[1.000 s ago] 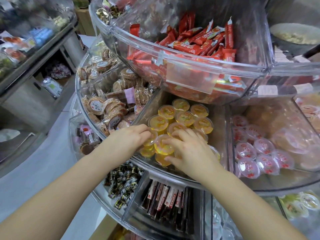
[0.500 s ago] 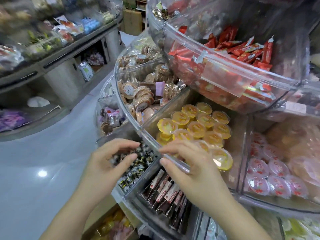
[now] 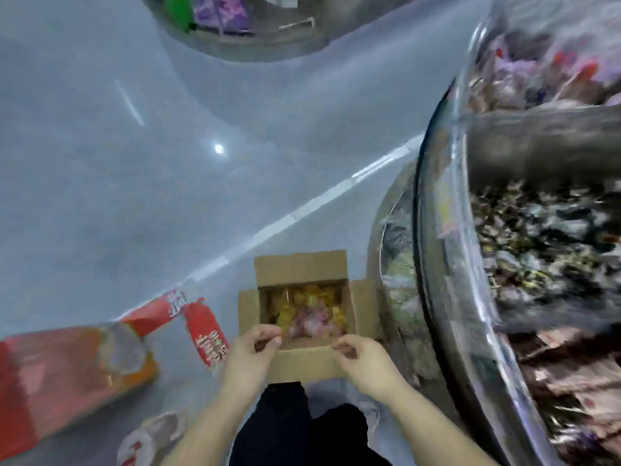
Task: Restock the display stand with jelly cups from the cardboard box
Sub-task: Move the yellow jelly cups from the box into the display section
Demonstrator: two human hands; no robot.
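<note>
An open cardboard box (image 3: 304,361) stands on the floor below me, flaps spread, with yellow and pink jelly cups (image 3: 307,309) inside, blurred. My left hand (image 3: 253,348) hovers over the box's near left corner with fingers loosely curled and nothing in it. Over the near flap, my right hand (image 3: 361,359) is likewise loosely curled and holds nothing. The clear display stand (image 3: 437,230) curves along the right side; its jelly cup bin is out of view.
A red open carton (image 3: 67,371) with red flaps lies on the grey floor to the left. Stand bins of dark wrapped sweets (image 3: 544,243) sit right. My dark trousers (image 3: 302,428) are below. Another round stand (image 3: 235,28) is at the top.
My view has swung down from the stand's yellow jelly cup bin to the floor. Both hands left the bin and dropped, holding nothing, to the cardboard box.
</note>
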